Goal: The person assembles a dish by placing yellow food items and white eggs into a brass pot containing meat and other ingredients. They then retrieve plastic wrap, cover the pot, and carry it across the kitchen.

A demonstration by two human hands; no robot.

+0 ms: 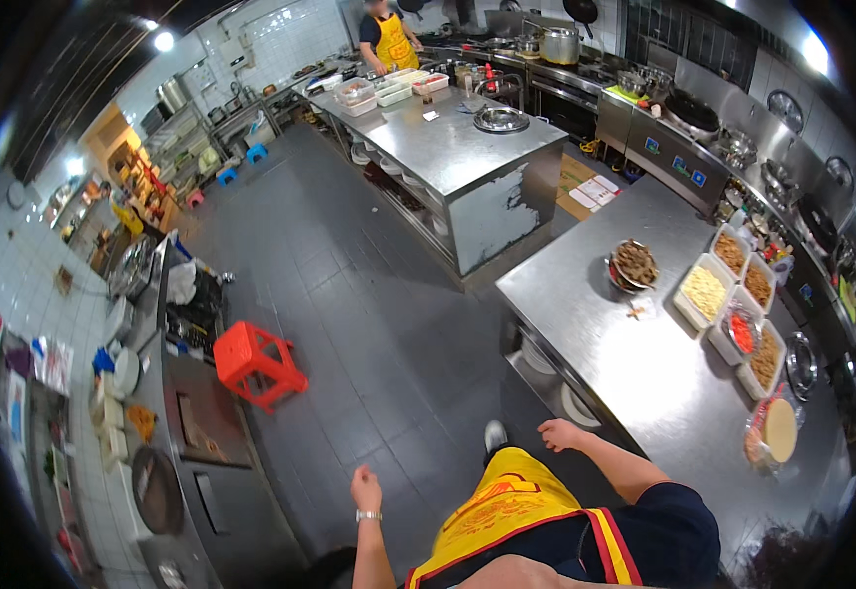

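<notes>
My left hand (pixel 366 488), with a metal watch at its wrist, hangs over the dark tiled floor. Its fingers are curled in, and nothing shows in them. My right hand (pixel 561 435) is held out beside the near edge of the steel table (pixel 585 285), apart from it. Its fingers are loosely bent and a little apart, with no object in them. Nearest to it are stacked white plates (pixel 579 404) on the shelf under that table. A yellow apron (pixel 506 506) covers my front.
A bowl of brown food (pixel 634 265) and several tubs of ingredients (pixel 705 291) stand on the right table. A red stool (pixel 256 363) is on the floor at left. A steel island (pixel 428 147) stands ahead; a co-worker in a yellow apron (pixel 393 41) is behind it.
</notes>
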